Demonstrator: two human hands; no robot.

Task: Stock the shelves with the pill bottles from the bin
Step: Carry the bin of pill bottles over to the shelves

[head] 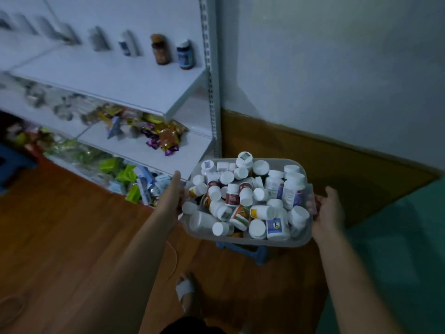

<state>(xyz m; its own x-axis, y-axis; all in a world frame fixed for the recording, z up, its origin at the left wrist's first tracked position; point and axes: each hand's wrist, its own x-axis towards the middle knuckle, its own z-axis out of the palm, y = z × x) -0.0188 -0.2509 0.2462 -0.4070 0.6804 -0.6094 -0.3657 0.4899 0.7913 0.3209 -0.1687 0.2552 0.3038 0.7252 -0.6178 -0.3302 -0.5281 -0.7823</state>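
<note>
A clear plastic bin [250, 240] full of several white-capped pill bottles [248, 201] is held between my hands. My left hand [171, 198] grips its left side and my right hand [328, 210] grips its right end. White shelves [125, 80] stand at the left. On the upper shelf a row of bottles stands against the back panel, with an amber bottle [160, 49] and a dark blue bottle [185, 54] at the right end.
Lower shelves hold colourful snack packets [166, 137] and green and blue packs [130, 177]. A blue stool [250, 253] sits under the bin on the wooden floor. My sandalled foot [185, 292] is below. A white wall with a brown base runs along the right.
</note>
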